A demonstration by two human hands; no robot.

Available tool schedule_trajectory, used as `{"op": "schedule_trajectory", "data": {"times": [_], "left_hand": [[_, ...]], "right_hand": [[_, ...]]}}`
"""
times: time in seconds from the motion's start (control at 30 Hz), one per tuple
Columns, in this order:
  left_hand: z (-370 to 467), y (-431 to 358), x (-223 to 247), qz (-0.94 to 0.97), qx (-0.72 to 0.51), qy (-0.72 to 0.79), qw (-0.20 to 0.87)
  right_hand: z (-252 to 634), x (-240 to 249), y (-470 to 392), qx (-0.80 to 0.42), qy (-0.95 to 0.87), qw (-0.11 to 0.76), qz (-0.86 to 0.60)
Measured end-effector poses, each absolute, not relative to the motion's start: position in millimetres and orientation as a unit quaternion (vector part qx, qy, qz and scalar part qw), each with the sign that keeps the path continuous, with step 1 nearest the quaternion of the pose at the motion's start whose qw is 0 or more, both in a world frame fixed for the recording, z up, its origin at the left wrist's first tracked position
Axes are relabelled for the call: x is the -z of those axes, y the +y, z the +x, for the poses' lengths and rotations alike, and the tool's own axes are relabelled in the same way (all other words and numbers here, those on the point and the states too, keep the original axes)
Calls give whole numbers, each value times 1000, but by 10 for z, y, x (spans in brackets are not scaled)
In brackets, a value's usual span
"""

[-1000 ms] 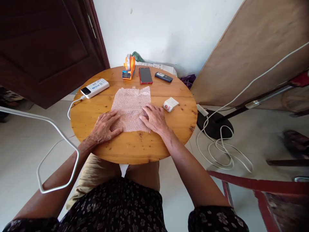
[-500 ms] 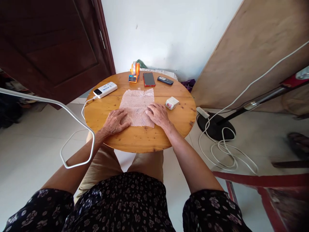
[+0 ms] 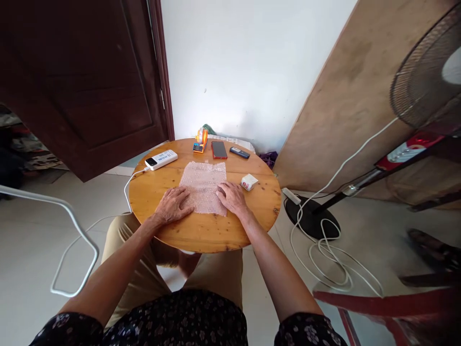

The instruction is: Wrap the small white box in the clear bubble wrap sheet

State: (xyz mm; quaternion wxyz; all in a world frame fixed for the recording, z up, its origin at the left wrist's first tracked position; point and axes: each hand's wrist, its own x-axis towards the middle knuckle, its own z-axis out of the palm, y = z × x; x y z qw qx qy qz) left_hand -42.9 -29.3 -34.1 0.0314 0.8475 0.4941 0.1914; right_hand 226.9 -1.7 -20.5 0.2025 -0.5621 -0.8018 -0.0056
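A sheet of pinkish bubble wrap [image 3: 203,185] lies flat on the round wooden table [image 3: 201,238]. My left hand [image 3: 173,205] rests palm down at its left edge, fingers stretched over the wrap and thumb pointing right. On the right edge lies my right hand [image 3: 232,196], flat with its fingers apart; it grips nothing that I can see. Just beyond my right hand sits a small white box [image 3: 248,181] with a red mark.
Along the table's far side are an orange tape dispenser [image 3: 200,141], a red-edged phone [image 3: 219,150] and a dark handset [image 3: 239,152]. A white power bank [image 3: 161,159] with a cable lies left. A standing fan [image 3: 425,77] and coiled cable [image 3: 331,259] are on the right.
The view has tilted upward, so the table appears lower and more of the fan shows. Both hands stay on the bubble wrap, with no clear movement against it.
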Motion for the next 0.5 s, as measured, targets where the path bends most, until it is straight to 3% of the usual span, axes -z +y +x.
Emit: {"op": "schedule_trajectory", "data": {"times": [0.5], "left_hand": [[-382, -318, 370, 843, -202, 497, 25]], "right_hand": [[2331, 208, -5, -4, -796, 198, -572]]}}
